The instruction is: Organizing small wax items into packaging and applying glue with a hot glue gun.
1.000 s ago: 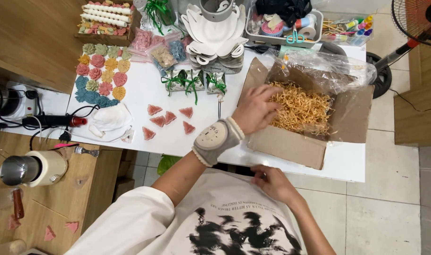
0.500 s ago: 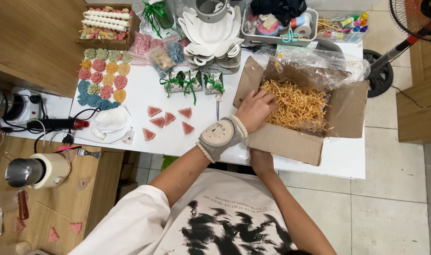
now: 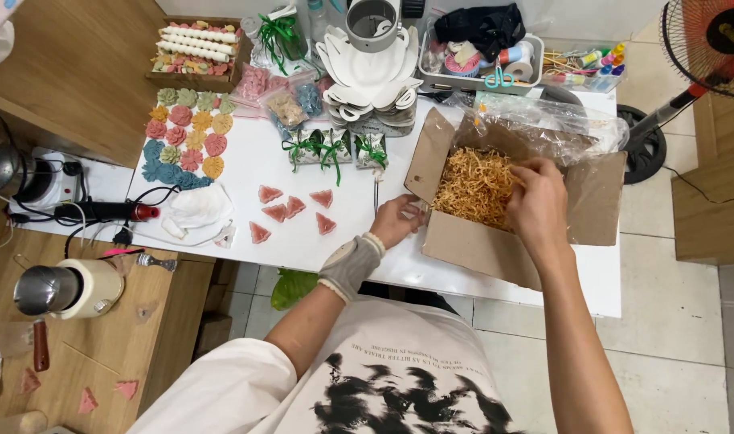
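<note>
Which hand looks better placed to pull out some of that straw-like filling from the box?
Probably the right hand: it is already over the golden shredded filling inside the cardboard box. The left hand rests outside, at the box's left wall, seemingly steadying it.

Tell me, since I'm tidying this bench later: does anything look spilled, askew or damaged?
Nothing looks spilled. The cardboard box sits askew on the white table, its near corner overhanging the edge; the left hand is at its wall while the right hand reaches into the shredded filler.
</note>
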